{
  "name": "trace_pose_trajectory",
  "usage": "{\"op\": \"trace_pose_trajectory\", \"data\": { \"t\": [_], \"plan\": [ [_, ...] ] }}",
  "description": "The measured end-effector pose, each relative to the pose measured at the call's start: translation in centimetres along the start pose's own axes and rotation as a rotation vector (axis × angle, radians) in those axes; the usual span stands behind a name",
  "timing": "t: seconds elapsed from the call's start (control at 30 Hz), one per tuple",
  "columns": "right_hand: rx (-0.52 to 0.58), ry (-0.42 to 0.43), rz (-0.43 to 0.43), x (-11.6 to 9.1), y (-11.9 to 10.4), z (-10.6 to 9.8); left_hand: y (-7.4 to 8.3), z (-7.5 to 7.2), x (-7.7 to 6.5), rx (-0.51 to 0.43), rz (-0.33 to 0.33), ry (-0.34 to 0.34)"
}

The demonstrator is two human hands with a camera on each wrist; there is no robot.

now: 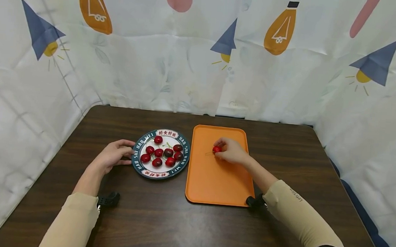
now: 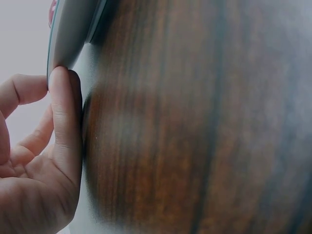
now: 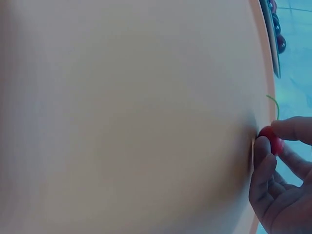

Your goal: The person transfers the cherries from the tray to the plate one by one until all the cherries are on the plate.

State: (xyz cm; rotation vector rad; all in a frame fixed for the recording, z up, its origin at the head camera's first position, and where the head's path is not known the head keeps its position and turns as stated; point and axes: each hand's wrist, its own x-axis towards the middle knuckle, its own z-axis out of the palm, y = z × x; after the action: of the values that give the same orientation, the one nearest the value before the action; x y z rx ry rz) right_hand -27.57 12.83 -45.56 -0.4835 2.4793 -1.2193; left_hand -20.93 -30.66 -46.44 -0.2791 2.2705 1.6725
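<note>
A round plate (image 1: pixel 143 171) with a dark teal patterned rim bears several red cherries (image 1: pixel 158 152), some with green stems. At its left edge my left hand (image 1: pixel 114 155) holds the rim between thumb and fingers; the left wrist view shows fingertips against the edge of the plate (image 2: pixel 73 29). Over the orange tray (image 1: pixel 200 185), my right hand (image 1: pixel 231 151) pinches one bright red cherry (image 1: pixel 216 149). From the right wrist, that cherry (image 3: pixel 271 139) sits between thumb and fingers, low by the tray surface, its green stem pointing up. Whether it touches the tray I cannot tell.
Plate and tray lie side by side on a dark wood-grain table (image 1: pixel 150 219), a narrow gap between them. Behind the table hangs a white curtain (image 1: pixel 136 65) printed with lamps and bulbs. Dark wrist straps (image 1: pixel 109 199) sit at both wrists.
</note>
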Motion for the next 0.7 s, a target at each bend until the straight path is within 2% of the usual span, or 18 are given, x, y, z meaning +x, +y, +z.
{"op": "trace_pose_trajectory", "data": {
  "t": [0.47,0.7],
  "plan": [
    [0.001,0.034,-0.020,0.1,-1.4,0.4,-0.2,-0.1,-0.1,-0.005,0.003,-0.007],
    [0.074,0.004,-0.046,0.4,-2.6,0.8,-0.1,-0.1,0.0,-0.005,0.005,0.000]
  ]
}}
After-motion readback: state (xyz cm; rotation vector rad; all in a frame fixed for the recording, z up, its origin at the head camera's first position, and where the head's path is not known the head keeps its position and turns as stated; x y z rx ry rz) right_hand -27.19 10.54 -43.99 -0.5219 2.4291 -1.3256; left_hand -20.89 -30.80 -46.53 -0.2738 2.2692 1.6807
